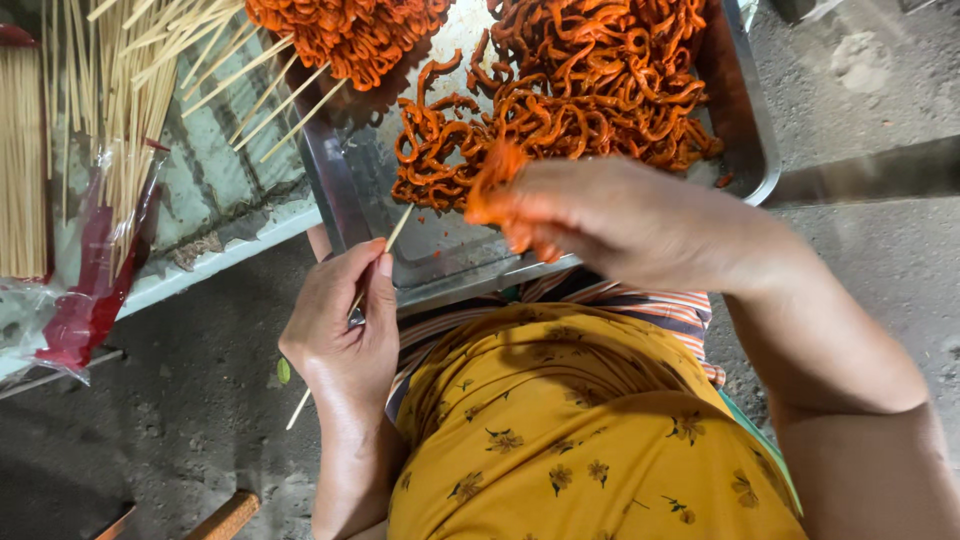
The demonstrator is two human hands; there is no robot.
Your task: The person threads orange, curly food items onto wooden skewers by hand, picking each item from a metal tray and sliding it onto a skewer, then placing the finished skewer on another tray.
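From the head camera, looking straight down, the left hand (340, 325) is closed around a thin bamboo skewer (372, 280), pinched between thumb and forefinger. The stick runs slantwise through the fist: its upper tip points up toward the metal tray (745, 110), and its lower end pokes out below the hand over the concrete floor (180, 400).

The right hand (600, 215) is clenched on an orange strip of seasoned food (492, 180), held at the fingertips just above the tray's near rim. The fingers are smeared orange. The skewer's upper tip lies near this strip, but whether the two touch cannot be told.

The tray rests against the person's lap and holds a loose heap of curled orange strips (580, 90), spread mostly across its far half. Beyond its far left corner sits a pile of already skewered strips (345, 35), their sticks fanning out to the left.

On the pale counter (215, 215) at left lie bare skewers (120, 70) in bundles, some in a clear and red plastic wrapper (95, 290). The person wears a yellow flowered garment (580, 430) over a striped one.
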